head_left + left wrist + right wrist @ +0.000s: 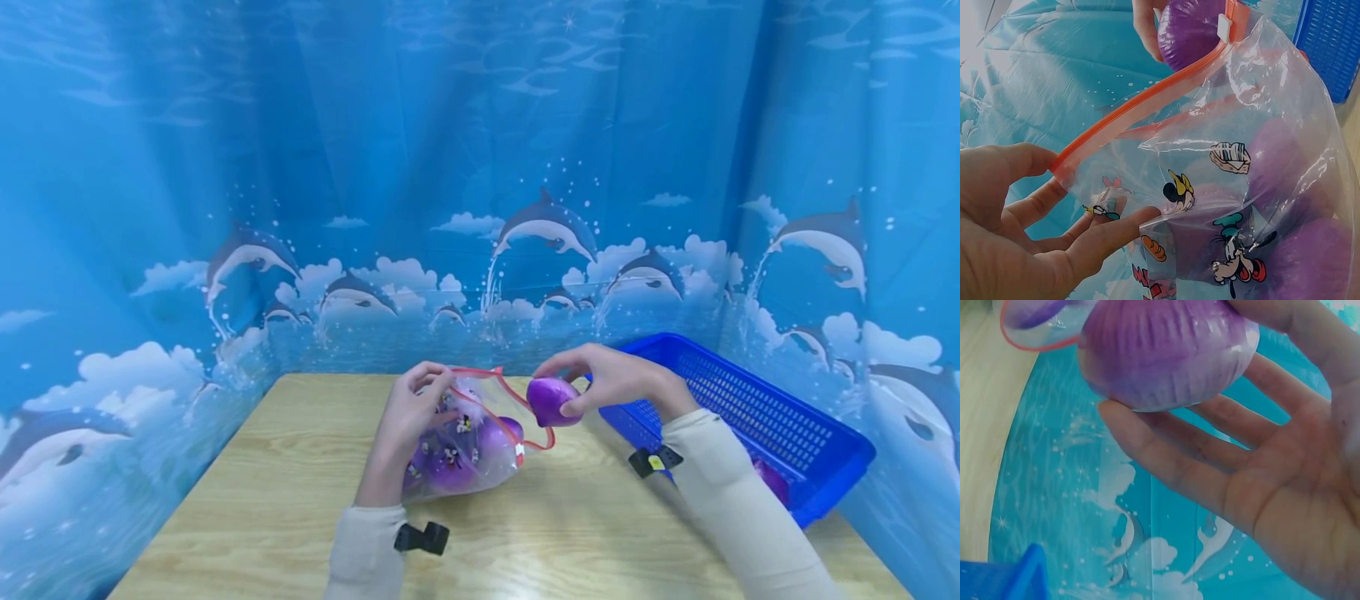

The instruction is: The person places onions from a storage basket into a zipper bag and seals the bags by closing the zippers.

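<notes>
My right hand [621, 379] holds a shiny purple onion [551, 402] between thumb and fingers, beside the mouth of a clear zip bag. In the right wrist view the onion [1169, 353] shows a ribbed skin that pales towards one end. My left hand [411, 417] pinches the bag's rim at the corner of its orange-red zip edge. The zip bag [1204, 134] has cartoon prints and a white slider, and its mouth gapes towards the right hand. Inside it, seen through the plastic, lie more purple onions [1313, 259].
A blue perforated basket [787, 417] stands at the right of the wooden table [247, 492], behind the right forearm. A purple item [771, 481] lies in it, partly hidden by the sleeve. A blue dolphin-print curtain [450, 150] hangs around the table.
</notes>
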Demonstrator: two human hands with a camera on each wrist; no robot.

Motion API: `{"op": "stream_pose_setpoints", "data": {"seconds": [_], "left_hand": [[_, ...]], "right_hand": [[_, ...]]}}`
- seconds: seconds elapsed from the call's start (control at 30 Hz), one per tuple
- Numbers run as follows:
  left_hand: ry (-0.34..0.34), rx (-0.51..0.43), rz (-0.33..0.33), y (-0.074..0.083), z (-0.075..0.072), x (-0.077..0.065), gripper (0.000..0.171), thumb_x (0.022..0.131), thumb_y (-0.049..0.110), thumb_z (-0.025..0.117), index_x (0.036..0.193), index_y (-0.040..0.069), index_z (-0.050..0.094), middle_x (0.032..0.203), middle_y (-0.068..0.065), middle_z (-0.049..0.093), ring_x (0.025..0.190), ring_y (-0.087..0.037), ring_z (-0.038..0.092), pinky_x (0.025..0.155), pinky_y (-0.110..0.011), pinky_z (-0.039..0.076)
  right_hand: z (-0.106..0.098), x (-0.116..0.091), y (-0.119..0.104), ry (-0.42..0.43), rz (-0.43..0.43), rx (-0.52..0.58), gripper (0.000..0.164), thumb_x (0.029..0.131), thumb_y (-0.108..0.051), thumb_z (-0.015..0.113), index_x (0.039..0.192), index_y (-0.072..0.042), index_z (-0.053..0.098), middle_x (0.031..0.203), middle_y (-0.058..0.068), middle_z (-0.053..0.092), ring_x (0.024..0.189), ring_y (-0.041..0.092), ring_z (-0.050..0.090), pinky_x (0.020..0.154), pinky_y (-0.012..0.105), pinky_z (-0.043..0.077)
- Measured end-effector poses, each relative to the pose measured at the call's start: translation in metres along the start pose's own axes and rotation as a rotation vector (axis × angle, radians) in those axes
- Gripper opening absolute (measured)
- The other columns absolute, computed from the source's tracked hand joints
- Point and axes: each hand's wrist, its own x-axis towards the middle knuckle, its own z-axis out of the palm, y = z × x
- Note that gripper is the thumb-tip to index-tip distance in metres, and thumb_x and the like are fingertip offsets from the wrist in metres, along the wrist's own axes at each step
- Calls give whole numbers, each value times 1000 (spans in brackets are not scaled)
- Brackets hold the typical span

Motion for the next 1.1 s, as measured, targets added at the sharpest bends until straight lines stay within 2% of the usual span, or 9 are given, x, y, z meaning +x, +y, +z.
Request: {"op": "stream_pose_setpoints", "data": {"seconds": [0.17,0.43,0.7,0.87,1.1], "left_hand": [[4,4,-8,0,-1,0,23,104,25,61,115,6,67,125,-16,60,117,-35,63,87,-41,68],[7,-6,-10,2,-1,1,23,104,25,62,114,5,67,123,-15,60,115,-34,63,87,-41,68],[-2,-17,-5,2,-1,-1,26,104,25,62,115,3,66,124,-15,59,114,-33,63,90,-44,67],[-1,-16,-5,3,0,-1,25,103,26,63,115,3,66,122,-15,59,114,-33,63,90,-44,67],[5,-7,-14,2,0,0,24,103,26,63,114,5,66,126,-16,59,114,-35,64,89,-43,67]], "right_hand": [[12,5,-1,17,-34,29,57,87,-18,78,142,-17,61,138,11,64,121,32,64,86,31,67],[33,11,-5,109,-129,78,55,89,-15,79,141,-16,61,136,10,61,120,32,65,83,28,67],[46,15,-7,169,-121,57,53,89,-16,79,139,-13,61,135,13,65,119,35,66,82,26,67],[55,16,-5,208,-129,73,52,91,-18,78,139,-13,60,137,13,64,123,36,64,87,31,67],[68,17,-2,370,-149,17,29,95,-5,70,123,-12,70,122,7,68,111,26,69,88,31,67]]}}
